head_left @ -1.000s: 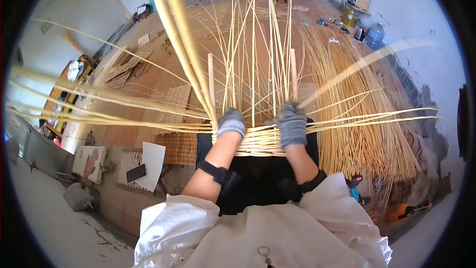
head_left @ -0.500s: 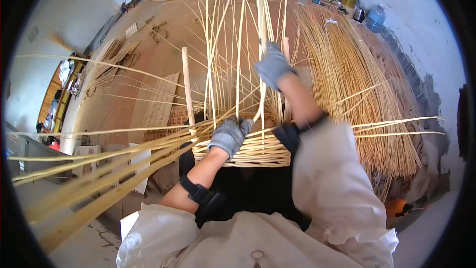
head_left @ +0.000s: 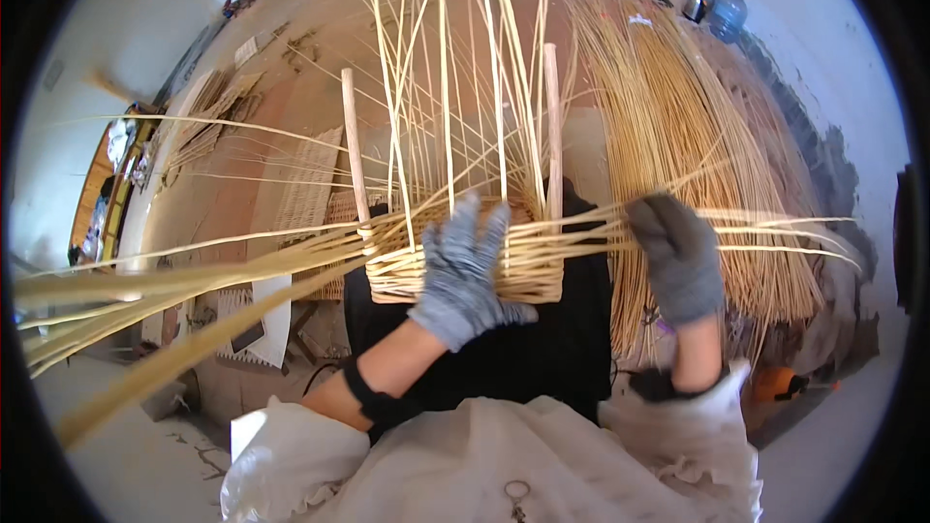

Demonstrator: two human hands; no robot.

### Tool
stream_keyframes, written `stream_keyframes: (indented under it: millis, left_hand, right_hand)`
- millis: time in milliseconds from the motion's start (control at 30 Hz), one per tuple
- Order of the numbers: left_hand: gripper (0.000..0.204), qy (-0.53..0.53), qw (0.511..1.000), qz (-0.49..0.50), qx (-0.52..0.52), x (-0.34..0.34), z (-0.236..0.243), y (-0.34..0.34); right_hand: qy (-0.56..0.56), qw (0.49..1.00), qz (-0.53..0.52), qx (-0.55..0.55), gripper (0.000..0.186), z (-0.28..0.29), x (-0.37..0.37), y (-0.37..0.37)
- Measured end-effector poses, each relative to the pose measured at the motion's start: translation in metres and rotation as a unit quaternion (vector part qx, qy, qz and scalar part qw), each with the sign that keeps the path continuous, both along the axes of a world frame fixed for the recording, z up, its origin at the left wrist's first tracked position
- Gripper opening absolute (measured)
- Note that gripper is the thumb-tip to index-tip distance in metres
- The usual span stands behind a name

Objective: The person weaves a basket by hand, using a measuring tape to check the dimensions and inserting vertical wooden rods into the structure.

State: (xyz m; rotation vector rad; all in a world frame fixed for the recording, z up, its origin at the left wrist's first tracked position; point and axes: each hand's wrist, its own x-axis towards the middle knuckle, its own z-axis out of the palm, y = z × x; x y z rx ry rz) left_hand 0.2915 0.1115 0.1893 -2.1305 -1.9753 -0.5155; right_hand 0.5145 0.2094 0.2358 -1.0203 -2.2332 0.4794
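Observation:
A partly woven willow basket rests on a black cloth, with two thick upright sticks at its ends and tall thin rods standing between them. My left hand, in a grey knit glove, lies on the weave with its fingers spread. To the right, my gloved right hand is closed on horizontal willow rods that run out from the basket's right end. Long rods fan out to the left, some blurred near the camera.
A big heap of loose rods lies on the right floor. Woven panels lie at left, beside a wooden shelf unit with clutter. At the back right are a water jug, a kettle and a pot. An orange object is at lower right.
My right hand has come down from the upright rods out to the right. My left hand's fingers have spread on the weave. The bundle that stood raised at left now slants low leftward.

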Motion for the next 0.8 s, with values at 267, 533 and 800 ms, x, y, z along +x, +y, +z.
stream_keyframes:
  millis: [267,533,800]
  left_hand:
    - [0.074,0.048,0.994,-0.038,-0.095,-0.008,-0.023,-0.006]
    - [0.047,-0.327,0.937,0.032,0.114,-0.105,-0.037,-0.075]
    - [0.044,-0.108,0.988,-0.092,-0.052,-0.187,-0.073,-0.056]
  right_hand:
    - [-0.312,0.936,-0.072,0.149,0.038,-0.048,-0.067,-0.02]
    - [0.019,0.996,0.084,0.02,0.031,-0.007,-0.198,-0.102]
    - [-0.137,0.965,0.198,0.103,0.013,0.034,-0.248,-0.149]
